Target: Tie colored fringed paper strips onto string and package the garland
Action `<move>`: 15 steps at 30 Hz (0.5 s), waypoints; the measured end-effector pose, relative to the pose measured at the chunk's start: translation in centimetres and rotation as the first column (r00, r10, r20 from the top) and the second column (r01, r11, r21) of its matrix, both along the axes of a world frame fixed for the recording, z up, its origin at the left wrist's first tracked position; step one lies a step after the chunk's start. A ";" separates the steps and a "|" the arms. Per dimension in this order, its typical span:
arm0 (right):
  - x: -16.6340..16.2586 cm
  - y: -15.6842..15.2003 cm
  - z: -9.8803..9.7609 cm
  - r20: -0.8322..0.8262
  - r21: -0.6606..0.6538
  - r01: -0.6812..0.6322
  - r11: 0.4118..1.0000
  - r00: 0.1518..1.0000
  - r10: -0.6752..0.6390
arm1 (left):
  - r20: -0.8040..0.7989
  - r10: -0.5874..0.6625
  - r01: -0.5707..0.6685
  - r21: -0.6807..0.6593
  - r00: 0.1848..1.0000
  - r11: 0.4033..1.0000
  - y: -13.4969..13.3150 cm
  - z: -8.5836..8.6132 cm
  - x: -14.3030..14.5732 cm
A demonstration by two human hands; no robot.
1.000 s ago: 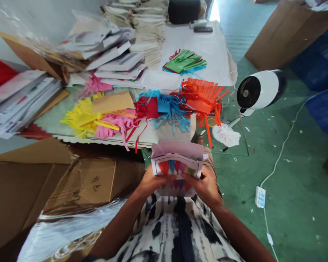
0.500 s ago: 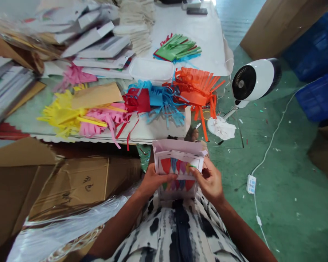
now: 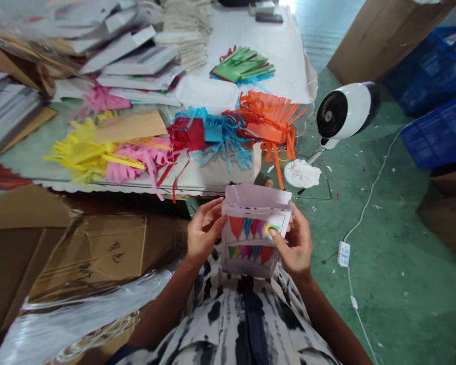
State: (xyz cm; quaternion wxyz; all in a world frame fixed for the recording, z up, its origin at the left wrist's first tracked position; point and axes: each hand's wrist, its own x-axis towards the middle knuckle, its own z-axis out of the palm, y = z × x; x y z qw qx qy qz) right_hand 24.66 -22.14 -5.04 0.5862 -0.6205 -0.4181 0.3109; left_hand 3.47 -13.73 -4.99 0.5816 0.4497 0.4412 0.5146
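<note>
Low in front of my body I hold a flat white paper box [image 3: 256,256] printed with rows of colourful hanging tassels, its top flap folded up and away from me. My left hand [image 3: 205,233] grips the left edge, thumb at the front corner and fingers partly behind. On the right side, my right hand [image 3: 297,246] pinches the box with its thumb on the printed front; its other fingers are mostly hidden behind. Whether anything is inside the box cannot be seen.
On the table lie yellow [image 3: 84,154], pink [image 3: 123,162], red [image 3: 190,133], blue [image 3: 228,132] and orange [image 3: 266,119] paper tassels, and a white plastic tray [image 3: 207,94]. White boxes [image 3: 140,63] are piled left. A fan [image 3: 347,111] stands right; cardboard [image 3: 99,248] lies below the table.
My left hand has moved from the box's front to its left edge, uncovering more of the print. The box now sits slightly farther right, and the view has shifted a little.
</note>
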 end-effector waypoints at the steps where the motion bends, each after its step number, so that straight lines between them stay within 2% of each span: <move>1: 0.3 -0.1 0.0 0.005 0.001 -0.010 1.000 1.000 0.010 | -0.028 -0.007 0.008 0.031 1.000 0.999 0.0 0.2 0.0; 6: 2.9 -0.7 0.5 -0.002 0.012 -0.164 0.986 0.986 0.164 | -0.113 -0.161 0.176 0.138 0.980 0.975 1.2 1.9 -0.7; 9: 5.0 -0.6 1.2 0.063 -0.016 -0.246 0.969 0.967 0.246 | -0.166 -0.250 0.279 0.187 0.954 0.942 2.8 3.0 -1.0; 12: 6.5 0.1 2.4 0.220 0.033 -0.238 0.971 0.949 0.225 | -0.149 -0.281 0.305 0.170 0.948 0.937 4.3 3.6 -0.3; 15: 7.2 1.2 3.5 0.323 0.072 -0.210 0.975 0.930 0.177 | -0.041 -0.293 0.295 0.110 0.955 0.949 5.1 3.5 1.0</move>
